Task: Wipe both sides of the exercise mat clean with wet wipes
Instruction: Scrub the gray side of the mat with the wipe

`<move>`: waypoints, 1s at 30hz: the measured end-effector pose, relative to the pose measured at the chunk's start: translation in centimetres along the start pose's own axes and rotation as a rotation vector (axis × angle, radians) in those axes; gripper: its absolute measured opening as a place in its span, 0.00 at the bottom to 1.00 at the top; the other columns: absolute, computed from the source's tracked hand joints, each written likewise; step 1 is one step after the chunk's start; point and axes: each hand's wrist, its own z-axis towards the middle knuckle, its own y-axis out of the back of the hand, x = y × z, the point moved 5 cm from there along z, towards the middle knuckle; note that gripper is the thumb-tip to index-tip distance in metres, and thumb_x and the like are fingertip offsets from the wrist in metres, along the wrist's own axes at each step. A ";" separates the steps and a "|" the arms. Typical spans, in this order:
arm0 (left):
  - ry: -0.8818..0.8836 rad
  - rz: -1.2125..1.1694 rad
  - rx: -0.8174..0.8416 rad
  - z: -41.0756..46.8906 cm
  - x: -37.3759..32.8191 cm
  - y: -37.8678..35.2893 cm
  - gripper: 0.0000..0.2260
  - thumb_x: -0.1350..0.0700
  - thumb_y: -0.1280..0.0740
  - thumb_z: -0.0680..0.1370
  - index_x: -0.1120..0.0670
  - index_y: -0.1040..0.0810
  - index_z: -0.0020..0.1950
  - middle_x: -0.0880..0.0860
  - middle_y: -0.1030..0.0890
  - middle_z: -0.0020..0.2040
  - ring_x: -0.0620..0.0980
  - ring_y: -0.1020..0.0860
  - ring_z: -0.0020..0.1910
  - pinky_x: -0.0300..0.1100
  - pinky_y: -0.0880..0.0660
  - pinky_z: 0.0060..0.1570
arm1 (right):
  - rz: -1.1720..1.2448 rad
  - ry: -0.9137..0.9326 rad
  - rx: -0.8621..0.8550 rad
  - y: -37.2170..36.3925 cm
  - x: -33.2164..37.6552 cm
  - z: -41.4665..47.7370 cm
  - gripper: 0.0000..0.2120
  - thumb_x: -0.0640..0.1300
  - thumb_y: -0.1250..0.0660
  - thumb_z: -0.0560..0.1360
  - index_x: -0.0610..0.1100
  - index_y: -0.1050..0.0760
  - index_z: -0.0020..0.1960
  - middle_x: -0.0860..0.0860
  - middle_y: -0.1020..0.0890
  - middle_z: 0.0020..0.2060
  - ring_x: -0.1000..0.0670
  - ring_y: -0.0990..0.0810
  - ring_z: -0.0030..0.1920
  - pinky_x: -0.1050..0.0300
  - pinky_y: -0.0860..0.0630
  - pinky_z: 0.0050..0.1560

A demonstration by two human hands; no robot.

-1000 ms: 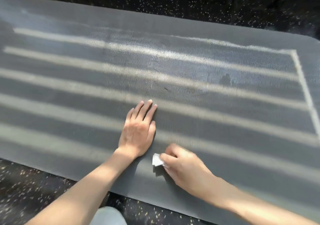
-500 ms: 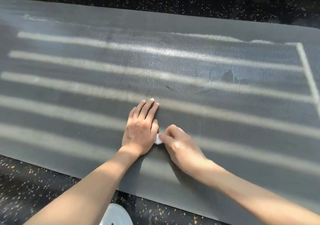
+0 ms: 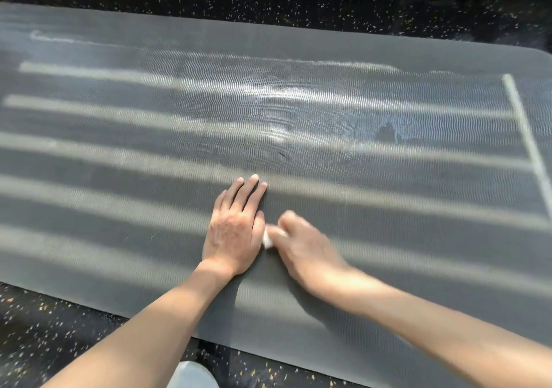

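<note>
On mat point(image 3: 373, 184) near front edge | left hand point(image 3: 236, 232) flat, grip spread | right hand point(image 3: 301, 248) just beside, grip pinching wipe point(image 3: 267, 239) | bare mat ahead, right.

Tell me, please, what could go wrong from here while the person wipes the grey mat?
The small white wet wipe is bunched under the right hand, so it may skip strips of the dark grey ribbed exercise mat. The dark smudge far beyond the flat left hand could be overlooked.
</note>
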 end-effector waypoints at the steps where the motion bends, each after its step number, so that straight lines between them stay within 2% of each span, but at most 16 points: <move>1: 0.000 0.000 0.001 0.1 -0.1 0.1 0.24 0.53 0.45 0.78 0.56 0.29 0.73 0.54 0.30 0.74 0.56 0.34 0.74 0.57 0.35 0.70 | -0.050 0.086 0.030 0.0 0.9 -1.1 0.11 0.52 0.44 0.80 0.49 0.34 0.42 0.52 0.30 0.39 0.48 0.30 0.41 0.51 0.37 0.40; 3: 0.002 -0.002 0.001 0.1 -0.1 0.2 0.24 0.53 0.45 0.78 0.56 0.29 0.73 0.53 0.30 0.74 0.56 0.34 0.74 0.57 0.35 0.71 | -0.114 0.241 0.086 -0.2 1.7 -1.6 0.13 0.53 0.44 0.80 0.48 0.35 0.40 0.52 0.30 0.37 0.49 0.33 0.38 0.51 0.37 0.40; 4: 0.002 -0.009 -0.001 0.2 -0.1 0.2 0.24 0.53 0.45 0.78 0.56 0.29 0.73 0.53 0.30 0.74 0.56 0.34 0.74 0.57 0.35 0.71 | -0.088 0.249 0.030 0.0 0.6 -0.8 0.12 0.52 0.45 0.81 0.48 0.34 0.41 0.51 0.31 0.38 0.48 0.32 0.39 0.50 0.36 0.42; 7: -0.003 -0.019 -0.011 0.2 0.2 0.0 0.23 0.54 0.45 0.78 0.55 0.29 0.73 0.53 0.30 0.74 0.56 0.34 0.74 0.56 0.36 0.71 | -0.046 0.081 -0.127 2.5 -2.7 4.8 0.11 0.53 0.45 0.79 0.46 0.32 0.45 0.52 0.30 0.39 0.46 0.27 0.41 0.52 0.36 0.38; 10: -0.011 -0.020 -0.044 0.2 0.1 0.1 0.22 0.54 0.44 0.78 0.56 0.27 0.71 0.54 0.27 0.72 0.56 0.32 0.72 0.55 0.35 0.70 | -0.149 -0.065 -0.251 4.2 -4.2 7.3 0.11 0.53 0.43 0.79 0.46 0.33 0.44 0.53 0.29 0.38 0.48 0.30 0.39 0.51 0.40 0.38; 12: -0.031 -0.034 -0.090 0.9 0.0 0.7 0.20 0.55 0.43 0.77 0.57 0.23 0.66 0.55 0.24 0.66 0.56 0.29 0.66 0.54 0.32 0.66 | -0.025 -0.051 -0.196 3.2 -3.7 5.4 0.08 0.47 0.44 0.80 0.44 0.31 0.47 0.49 0.28 0.41 0.46 0.33 0.37 0.53 0.40 0.36; 14: -0.061 -0.062 -0.130 2.3 0.1 1.6 0.15 0.56 0.42 0.77 0.58 0.22 0.59 0.56 0.23 0.59 0.57 0.27 0.59 0.52 0.29 0.59 | -0.105 0.103 -0.151 1.6 -2.0 2.3 0.07 0.41 0.43 0.78 0.42 0.27 0.47 0.46 0.29 0.42 0.48 0.37 0.35 0.57 0.39 0.34; 15: -0.074 -0.058 -0.128 3.4 0.2 1.8 0.14 0.55 0.42 0.78 0.58 0.22 0.58 0.57 0.24 0.57 0.58 0.27 0.58 0.51 0.30 0.58 | -0.130 0.118 -0.096 1.1 -2.2 1.7 0.05 0.41 0.41 0.78 0.42 0.27 0.47 0.47 0.30 0.42 0.49 0.38 0.34 0.57 0.39 0.33; 17: -0.087 -0.026 -0.111 6.1 0.5 1.8 0.16 0.53 0.43 0.79 0.59 0.24 0.60 0.59 0.25 0.60 0.59 0.27 0.61 0.52 0.33 0.62 | -0.111 0.121 -0.066 2.3 -2.6 3.7 0.08 0.41 0.43 0.80 0.42 0.27 0.54 0.50 0.29 0.43 0.50 0.36 0.35 0.56 0.37 0.37; 18: -0.085 -0.012 -0.112 7.6 0.7 1.5 0.18 0.53 0.44 0.78 0.60 0.24 0.62 0.60 0.24 0.62 0.60 0.27 0.63 0.53 0.34 0.64 | -0.070 0.060 -0.093 3.3 -3.6 5.6 0.10 0.43 0.45 0.81 0.42 0.28 0.57 0.51 0.29 0.44 0.50 0.33 0.37 0.56 0.36 0.40; 20: -0.088 0.022 -0.101 10.2 1.1 0.9 0.20 0.53 0.43 0.78 0.62 0.25 0.65 0.61 0.25 0.66 0.61 0.28 0.66 0.55 0.34 0.67 | -0.089 -0.051 -0.196 5.7 -5.2 9.3 0.10 0.43 0.44 0.81 0.41 0.26 0.55 0.48 0.30 0.45 0.46 0.29 0.41 0.56 0.37 0.41; 22: -0.085 0.037 -0.082 12.3 1.3 0.6 0.21 0.53 0.44 0.79 0.64 0.27 0.66 0.62 0.27 0.68 0.62 0.29 0.67 0.57 0.34 0.68 | -0.094 -0.107 -0.242 6.5 -5.8 10.6 0.07 0.42 0.41 0.79 0.41 0.26 0.48 0.47 0.34 0.43 0.43 0.29 0.40 0.57 0.39 0.40; 25: -0.019 0.009 -0.037 15.1 1.3 0.9 0.25 0.51 0.49 0.80 0.64 0.30 0.70 0.62 0.31 0.72 0.62 0.33 0.71 0.55 0.40 0.71 | -0.140 -0.075 -0.147 4.4 -4.7 8.6 0.09 0.48 0.42 0.79 0.44 0.32 0.43 0.50 0.33 0.38 0.43 0.31 0.40 0.54 0.42 0.39; 27: 0.038 -0.011 -0.014 16.4 1.3 0.8 0.26 0.52 0.50 0.79 0.62 0.33 0.74 0.59 0.34 0.76 0.58 0.37 0.75 0.52 0.44 0.74 | -0.175 0.060 -0.114 4.1 -3.9 7.8 0.10 0.50 0.42 0.80 0.46 0.33 0.44 0.50 0.29 0.39 0.46 0.31 0.41 0.49 0.38 0.41; 29: 0.045 -0.016 -0.022 16.7 1.3 0.2 0.24 0.54 0.47 0.80 0.61 0.35 0.75 0.57 0.36 0.77 0.56 0.40 0.76 0.51 0.46 0.76 | -0.152 0.157 -0.113 5.5 -4.7 9.3 0.08 0.46 0.43 0.81 0.45 0.27 0.51 0.47 0.27 0.46 0.48 0.33 0.40 0.50 0.34 0.42; 30: 0.043 -0.021 -0.021 16.6 1.4 0.1 0.24 0.55 0.46 0.81 0.61 0.36 0.76 0.56 0.37 0.78 0.55 0.41 0.77 0.50 0.47 0.76 | -0.128 0.098 -0.109 6.1 -6.0 11.1 0.09 0.44 0.44 0.81 0.44 0.26 0.55 0.45 0.26 0.49 0.47 0.32 0.41 0.51 0.34 0.41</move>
